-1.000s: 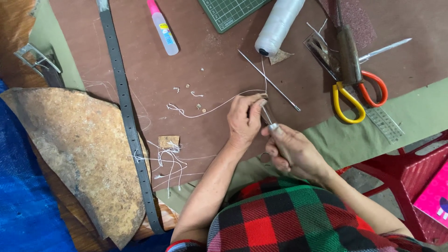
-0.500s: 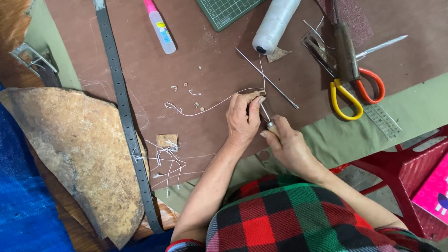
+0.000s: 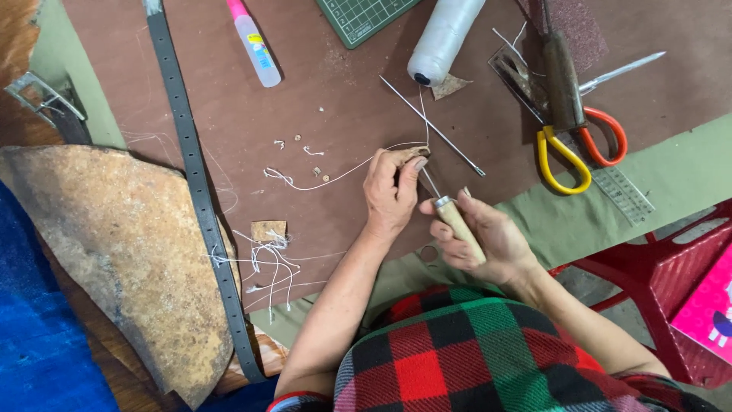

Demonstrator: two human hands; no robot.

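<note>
Around your hands the table (image 3: 320, 130) is crowded. At 12 o'clock from them lies a white spool of thread (image 3: 444, 38), its strand running down to your work. A long thin metal needle (image 3: 431, 126) lies slanted just beyond your fingers, between you and the spool. At 2 o'clock sit scissors with one yellow and one red loop handle (image 3: 579, 141), with a dark-handled tool resting across them. At 10 o'clock lie a clear glue bottle with a pink cap (image 3: 254, 43) and, farther left, a long grey perforated leather strap (image 3: 194, 191) beside a rough tan sheet of leather (image 3: 114, 252). Loose white thread scraps (image 3: 267, 259) lie at 8 o'clock.

Your left hand (image 3: 390, 194) pinches a small tan leather piece (image 3: 408, 155) against the table, just above centre. Your right hand (image 3: 480, 236) is clenched around a pale wooden-handled awl (image 3: 456, 221), its metal tip pointing at the piece, which your fingers mostly cover.
</note>
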